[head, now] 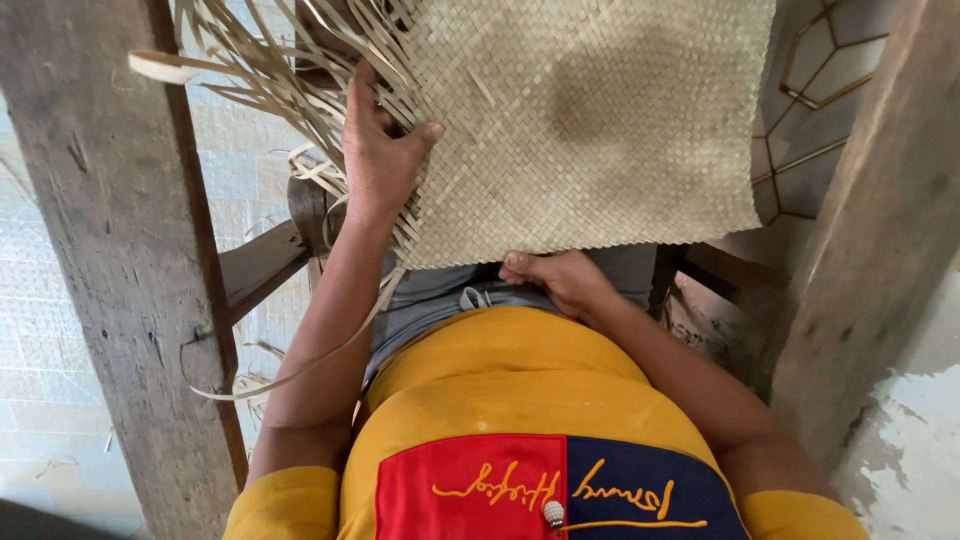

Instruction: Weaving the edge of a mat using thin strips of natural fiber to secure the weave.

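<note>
Obstacles and free room, as we see them from the head view:

- Woven mat [590, 120]: fills the upper middle over our lap and blocks passage straight ahead.
- Loose strips [270, 70]: fan out from the mat's left edge and tangle the way in from that side; our left hand [378, 150] sits among them.
- Wooden post [120, 260]: stands upright close on our left and walls off that flank.
- Wooden beam [860, 250]: slants close on our right and narrows that side.
- Free room: a thin gap below the mat's lower edge, where our right hand [560, 280] rests, and a narrow channel between post and left forearm.
</note>
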